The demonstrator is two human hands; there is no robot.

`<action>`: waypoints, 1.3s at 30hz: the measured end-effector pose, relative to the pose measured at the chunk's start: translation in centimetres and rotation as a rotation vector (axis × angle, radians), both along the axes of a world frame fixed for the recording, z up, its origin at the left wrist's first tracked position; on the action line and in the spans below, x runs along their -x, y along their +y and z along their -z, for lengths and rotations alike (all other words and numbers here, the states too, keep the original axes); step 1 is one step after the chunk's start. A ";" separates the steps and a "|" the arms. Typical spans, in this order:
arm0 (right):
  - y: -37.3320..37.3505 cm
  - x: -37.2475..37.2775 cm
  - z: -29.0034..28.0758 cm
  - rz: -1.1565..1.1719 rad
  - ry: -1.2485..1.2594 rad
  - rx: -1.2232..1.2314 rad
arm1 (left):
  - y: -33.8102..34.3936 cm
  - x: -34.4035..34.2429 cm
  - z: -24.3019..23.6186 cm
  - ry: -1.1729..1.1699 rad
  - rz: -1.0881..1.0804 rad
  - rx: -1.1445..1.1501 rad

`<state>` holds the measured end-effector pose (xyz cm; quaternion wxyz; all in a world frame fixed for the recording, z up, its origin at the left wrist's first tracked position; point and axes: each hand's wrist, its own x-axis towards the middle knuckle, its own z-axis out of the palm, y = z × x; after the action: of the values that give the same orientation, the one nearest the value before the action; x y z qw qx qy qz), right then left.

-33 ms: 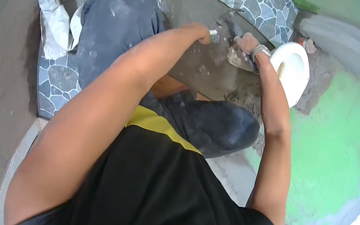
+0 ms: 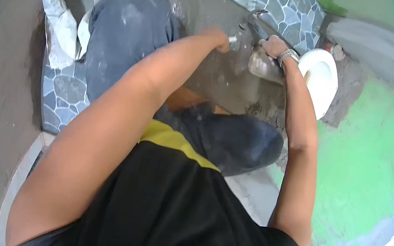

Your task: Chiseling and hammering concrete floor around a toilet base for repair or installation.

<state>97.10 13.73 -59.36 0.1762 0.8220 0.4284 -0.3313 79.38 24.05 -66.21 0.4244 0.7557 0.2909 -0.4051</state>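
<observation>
My left hand is closed in a fist, slightly blurred, above wet grey mortar. A short whitish end of a small object sticks out of it; its kind cannot be made out. My right hand, with a band at the wrist, is closed beside the far right edge of the mortar. From it runs a dark tool with a curved metal end pointing away from me. Just below that hand sits a beige, block-like thing, partly covered by the wrist.
A white oval toilet pan stands just right of my right wrist. Stone-patterned tiles border the mortar. At left lies an open pale sack beside my bent knee. A green-painted surface is at right.
The right hand and the tool have shifted slightly to the right. The left hand has barely moved and is more blurred. The whole view has moved a little.
</observation>
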 end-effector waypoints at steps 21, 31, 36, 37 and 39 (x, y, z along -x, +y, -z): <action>1.0 2.0 -0.6 0.243 -0.366 -0.467 | -0.3 -0.1 -0.3 -0.059 0.093 -0.027; 4.1 1.5 -2.6 0.163 -0.129 -0.481 | -0.2 2.0 0.8 -0.167 0.158 -0.102; 0.9 1.4 -0.2 0.135 0.018 0.055 | -0.6 1.0 0.0 -0.188 0.150 -0.101; 2.6 0.9 -1.6 0.120 0.017 0.039 | 0.4 0.5 0.2 -0.188 0.137 -0.118; 5.3 2.8 -4.9 0.265 0.056 -0.092 | 0.9 1.8 1.8 -0.036 0.139 -0.051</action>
<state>94.29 19.02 -54.42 0.0809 0.8691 0.3355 -0.3544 77.62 24.94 -68.03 0.3810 0.7918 0.2405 -0.4125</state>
